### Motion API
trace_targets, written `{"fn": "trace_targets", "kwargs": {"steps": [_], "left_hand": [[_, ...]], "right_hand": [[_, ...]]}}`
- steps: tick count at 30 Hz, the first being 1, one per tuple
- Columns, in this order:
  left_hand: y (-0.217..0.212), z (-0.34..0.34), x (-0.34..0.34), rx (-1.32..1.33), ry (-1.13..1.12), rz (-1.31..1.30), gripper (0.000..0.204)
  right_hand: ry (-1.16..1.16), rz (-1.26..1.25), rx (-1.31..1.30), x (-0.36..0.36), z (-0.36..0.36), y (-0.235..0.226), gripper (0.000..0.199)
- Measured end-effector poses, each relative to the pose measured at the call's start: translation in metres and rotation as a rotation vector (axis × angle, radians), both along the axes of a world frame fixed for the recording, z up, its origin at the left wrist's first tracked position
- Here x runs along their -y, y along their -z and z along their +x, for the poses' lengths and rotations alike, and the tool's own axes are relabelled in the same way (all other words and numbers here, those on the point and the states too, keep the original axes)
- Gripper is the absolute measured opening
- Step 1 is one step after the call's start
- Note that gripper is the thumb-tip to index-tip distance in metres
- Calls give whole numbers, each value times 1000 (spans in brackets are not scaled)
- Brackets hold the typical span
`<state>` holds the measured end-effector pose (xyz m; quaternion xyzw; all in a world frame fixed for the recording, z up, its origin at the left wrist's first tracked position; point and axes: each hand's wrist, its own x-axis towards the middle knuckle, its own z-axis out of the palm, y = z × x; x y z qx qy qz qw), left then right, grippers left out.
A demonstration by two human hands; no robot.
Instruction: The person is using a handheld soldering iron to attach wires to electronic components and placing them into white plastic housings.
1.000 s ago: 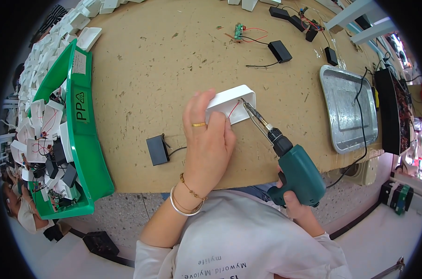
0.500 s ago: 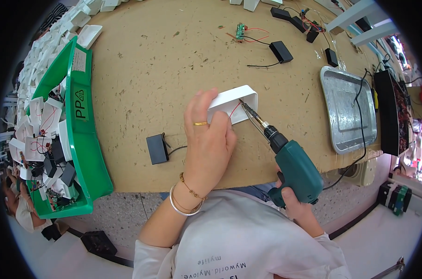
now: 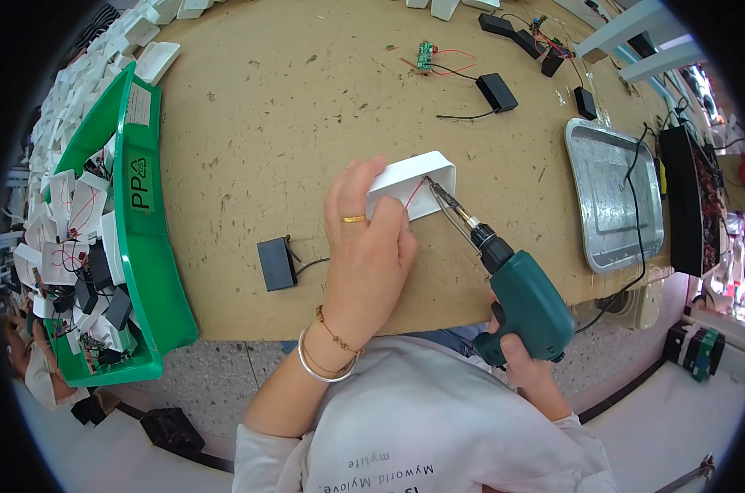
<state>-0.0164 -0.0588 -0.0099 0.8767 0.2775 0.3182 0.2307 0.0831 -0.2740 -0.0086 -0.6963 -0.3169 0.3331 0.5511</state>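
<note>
Mid screw-driving, I'd say: left hand (image 3: 371, 246) pins the white case (image 3: 413, 182) mid-table, nearer the front edge, right hand (image 3: 527, 361) wrapped round the driver (image 3: 516, 292), bit in the case. Next probably needs it kept straight.

— On the brown surface (image 3: 265, 123)?
— White case (image 3: 417, 182), black box (image 3: 275, 264), green bin (image 3: 142, 271) at left edge, metal tray (image 3: 615, 197) at right, circuit board (image 3: 426, 54) far back.
</note>
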Motion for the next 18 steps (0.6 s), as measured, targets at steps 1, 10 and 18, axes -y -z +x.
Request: {"fn": "trace_targets", "kwargs": {"steps": [1,10,18], "left_hand": [[0,0,0,-1,2,-4,9],[0,0,0,-2,-5,-10,10],[-1,1,-1,-10,-5,-3,11]], "right_hand": [[1,0,0,0,0,0,65],[39,-11,-57,-2,-2,-3,65],[8,-24,-41,-3,0,-4,66]]}}
